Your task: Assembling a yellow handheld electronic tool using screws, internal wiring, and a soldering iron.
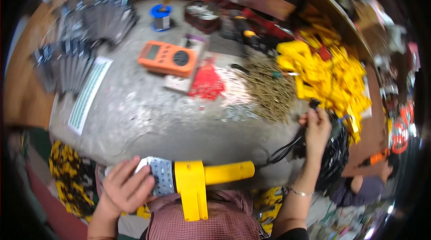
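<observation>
At the table's near edge lies a yellow-handled device (191,179) with a pale panel marked by rows of small dots (161,176). My left hand (128,184) is closed over the panel's far-left end, its fingers across the top; the thumb is hidden. From the tip of the yellow handle a black cord (285,150) runs right, passing under my right wrist. My right hand (318,125) is raised beside the yellow parts and pinches a small black piece (314,103), too blurred to name. Black coiled cables (334,152) lie just right of that hand.
An orange multimeter (167,58), red pieces (207,80), brass-coloured screws (271,87) and a yellow parts heap (330,76) cover the back of the grey table (134,109). Flat dark parts (98,15) and a label strip (90,96) lie left. Another person (359,189) sits at right.
</observation>
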`<state>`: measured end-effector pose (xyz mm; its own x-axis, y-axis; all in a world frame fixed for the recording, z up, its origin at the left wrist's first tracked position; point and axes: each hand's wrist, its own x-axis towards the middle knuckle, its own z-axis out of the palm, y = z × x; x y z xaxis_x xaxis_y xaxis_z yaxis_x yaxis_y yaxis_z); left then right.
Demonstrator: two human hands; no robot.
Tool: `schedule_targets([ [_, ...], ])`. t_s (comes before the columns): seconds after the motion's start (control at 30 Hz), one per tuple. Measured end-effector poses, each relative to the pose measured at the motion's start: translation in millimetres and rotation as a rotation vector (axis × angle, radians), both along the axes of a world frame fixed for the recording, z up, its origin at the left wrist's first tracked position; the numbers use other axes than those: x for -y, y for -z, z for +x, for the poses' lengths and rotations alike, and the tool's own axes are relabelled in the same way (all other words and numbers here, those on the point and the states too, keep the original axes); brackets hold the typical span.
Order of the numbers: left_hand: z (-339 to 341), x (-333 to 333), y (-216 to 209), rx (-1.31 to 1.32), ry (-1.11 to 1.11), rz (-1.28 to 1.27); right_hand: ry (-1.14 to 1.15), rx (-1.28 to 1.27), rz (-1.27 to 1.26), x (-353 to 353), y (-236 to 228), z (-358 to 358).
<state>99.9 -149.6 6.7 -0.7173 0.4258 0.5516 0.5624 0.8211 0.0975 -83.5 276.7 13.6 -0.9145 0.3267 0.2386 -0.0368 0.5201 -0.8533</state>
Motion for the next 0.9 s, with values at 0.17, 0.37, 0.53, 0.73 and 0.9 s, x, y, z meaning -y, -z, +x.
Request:
schedule_targets([
  [0.17,-23.0,41.1,0.7,0.207,-0.399,0.383,-0.650,-0.329,0.430,154.0,-89.2,-33.1],
  [0.37,-44.5,57.4,15.4,0.114,-0.545,0.339,-0.856,-0.284,1.047,260.6,-79.7,-102.1],
  [0.53,-26.3,75.2,20.0,0.101,-0.607,0.346,-0.930,-0.256,1.234,289.1,-78.6,-108.9],
  [0.73,-21.4,141.5,22.3,0.054,-0.947,0.341,-0.864,-0.400,1.290,292.6,-71.2,-95.9],
  [0.9,-31.2,166.2,25.0,0.151,-1.037,0.294,-0.953,0.022,1.061,290.6,-84.0,-111.6],
])
